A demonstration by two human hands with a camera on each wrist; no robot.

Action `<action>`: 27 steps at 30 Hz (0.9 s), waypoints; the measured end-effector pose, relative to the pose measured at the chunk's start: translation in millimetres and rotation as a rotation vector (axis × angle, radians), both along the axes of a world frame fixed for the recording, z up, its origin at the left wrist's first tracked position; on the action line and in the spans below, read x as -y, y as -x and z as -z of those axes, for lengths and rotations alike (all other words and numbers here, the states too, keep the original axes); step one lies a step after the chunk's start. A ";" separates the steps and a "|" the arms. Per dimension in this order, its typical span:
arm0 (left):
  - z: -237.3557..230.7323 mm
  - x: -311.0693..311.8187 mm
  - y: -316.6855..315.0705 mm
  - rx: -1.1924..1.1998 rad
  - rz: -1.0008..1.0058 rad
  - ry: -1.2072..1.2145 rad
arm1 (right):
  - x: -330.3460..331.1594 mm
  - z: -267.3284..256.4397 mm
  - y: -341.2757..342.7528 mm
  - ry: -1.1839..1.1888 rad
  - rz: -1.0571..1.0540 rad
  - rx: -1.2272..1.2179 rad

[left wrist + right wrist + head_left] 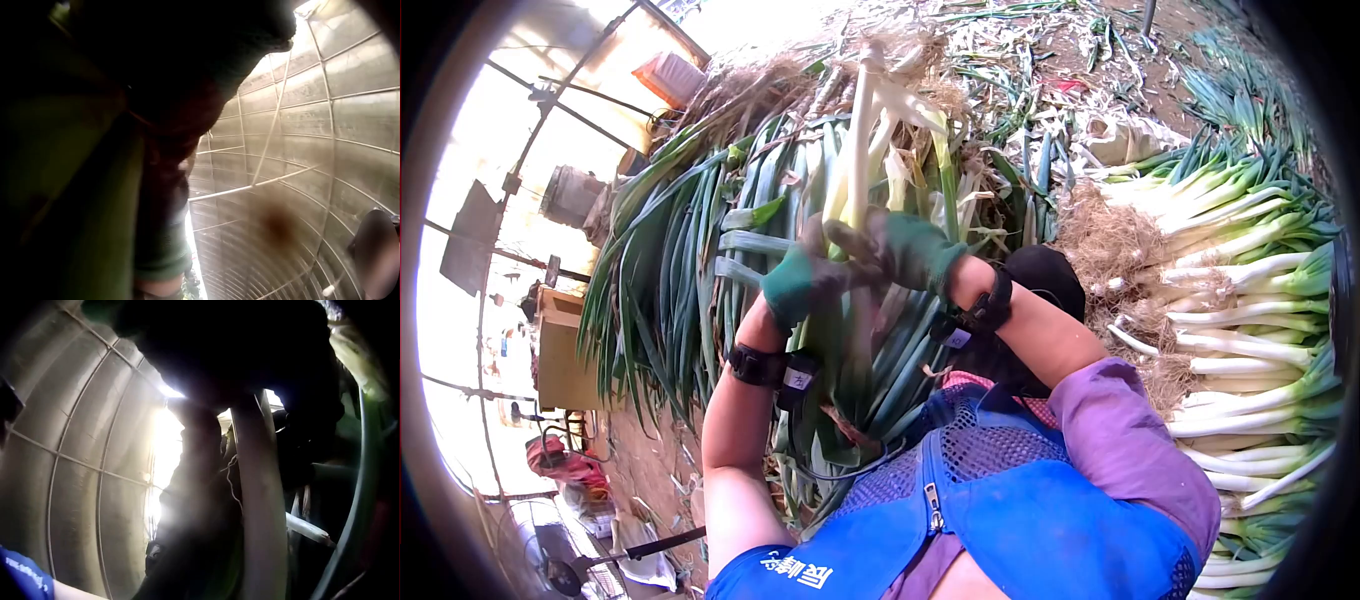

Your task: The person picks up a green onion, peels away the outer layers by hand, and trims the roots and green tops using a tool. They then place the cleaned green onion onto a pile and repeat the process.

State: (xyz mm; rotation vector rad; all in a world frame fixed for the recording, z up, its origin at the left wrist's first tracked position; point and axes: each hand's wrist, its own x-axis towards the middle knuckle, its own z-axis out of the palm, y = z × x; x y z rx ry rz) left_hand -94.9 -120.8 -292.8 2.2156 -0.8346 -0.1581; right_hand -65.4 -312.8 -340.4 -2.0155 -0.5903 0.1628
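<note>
Green gloves (792, 292) on both hands, which sit together in mid-scene, curled round the pale lower part of one leek (861, 140); left hand (808, 275) and right hand (915, 252) are blurred, so cannot tell exactly which fingertips bear on the stalk. Roots (872, 52) point far, leaves run near, down between the forearms. Main worry: the stalk snapping or bruising, should the two hands twist against each other or squeeze hard; white flesh looks crisp. A pale strip (910, 104) hangs off to the right by the root end. If pulled sharply sideways, it could tear short or drag sound layers with it. Damp gloves, if damp, would slip; wetness cannot be judged. Long leaves of the heap (700, 225) lie left and just under the hands, so a tip might snag the left strap (755, 365) or get tugged along. Root dirt could drop onto clean shanks. Finished-looking row (1242, 340) lies right, well apart; scraps (1025, 88) far, a likely source of grit if a leek falls there.
</note>
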 end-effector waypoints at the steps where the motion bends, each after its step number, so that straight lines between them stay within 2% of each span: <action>1: -13.8 10.1 7.7 -0.190 -0.127 0.094 | 4.7 -6.2 1.5 0.023 -0.063 0.087; 2: -27.6 20.1 15.3 -0.364 -0.269 0.213 | 9.4 -12.5 3.1 0.042 -0.124 0.176; 5: -33.9 26.4 5.2 -0.548 -0.214 0.306 | 24.4 -25.8 -9.3 -0.055 -0.298 -0.283; 6: -49.4 27.9 14.6 -0.527 -0.362 0.145 | 32.2 -29.1 -9.3 0.115 -0.260 0.144; 8: -44.1 19.1 16.4 -0.596 -0.433 0.234 | 43.6 -17.8 -11.1 -0.510 -0.006 0.386; 9: -39.2 12.0 16.2 -0.631 -0.470 0.278 | 58.1 -14.4 -18.1 -0.641 0.098 0.395; 11: -31.2 3.9 16.0 -0.626 -0.450 0.280 | 100.4 -24.7 -51.1 -0.758 0.386 0.261; 13: -34.0 8.1 23.3 -0.681 -0.416 0.311 | 103.9 -19.0 -74.2 -0.921 0.629 0.081; 15: -28.1 20.8 24.2 -0.752 -0.352 0.417 | 89.9 -1.5 -85.7 -0.828 0.511 -0.508; 16: -22.7 25.4 24.0 -0.775 -0.356 0.423 | 76.9 16.9 -73.8 -0.370 0.280 0.005; 17: -16.5 27.3 23.5 -0.800 -0.360 0.428 | 63.9 34.9 -61.6 -0.021 0.227 0.601; 18: -3.8 23.4 19.8 -0.844 -0.289 0.431 | 48.0 71.6 -75.8 -0.320 0.178 0.253; 20: 6.6 20.9 16.7 -0.916 -0.179 0.420 | 29.3 68.4 -72.5 -0.482 0.249 -0.086; 24: 13.2 24.2 21.7 -1.139 0.013 0.594 | 32.0 -1.1 -28.7 -0.289 0.196 -0.056; 26: 29.5 21.6 26.0 -1.175 -0.074 0.710 | 30.4 -19.2 -25.5 -0.236 0.201 -0.130; 27: 37.4 20.1 26.6 -1.193 -0.117 0.771 | 33.6 -28.4 -15.9 -0.305 0.120 -0.015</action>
